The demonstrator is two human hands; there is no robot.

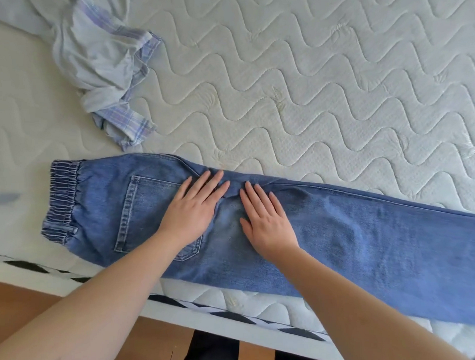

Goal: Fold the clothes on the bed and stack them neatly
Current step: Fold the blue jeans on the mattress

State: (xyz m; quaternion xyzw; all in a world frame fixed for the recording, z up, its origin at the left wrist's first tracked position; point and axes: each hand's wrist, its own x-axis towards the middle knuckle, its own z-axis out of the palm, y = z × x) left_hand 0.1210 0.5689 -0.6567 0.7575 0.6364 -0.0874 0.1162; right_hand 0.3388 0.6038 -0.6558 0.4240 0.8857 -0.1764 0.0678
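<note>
A pair of blue denim jeans (296, 231) with an elasticated waistband lies flat along the near edge of the bed, on a white quilted mattress (289, 81) stitched in wavy lines. The jeans are folded lengthwise, one leg over the other, with the gathered waistband to the left, a back pocket facing up, and the legs running off to the right out of view. Both of the person's hands are laid on the denim near the seat, side by side and close together but apart. The left hand (195, 205) rests flat with its fingers straight and spread, its palm over the corner of the pocket; its grip is released, holding nothing. The right hand (267, 222) lies the same way, fingers straight, pressing on the cloth just beside a small crease. Further back to the left, well apart from the jeans, a crumpled pale blue shirt (100, 62) with checked trim lies in a heap on the mattress.
</note>
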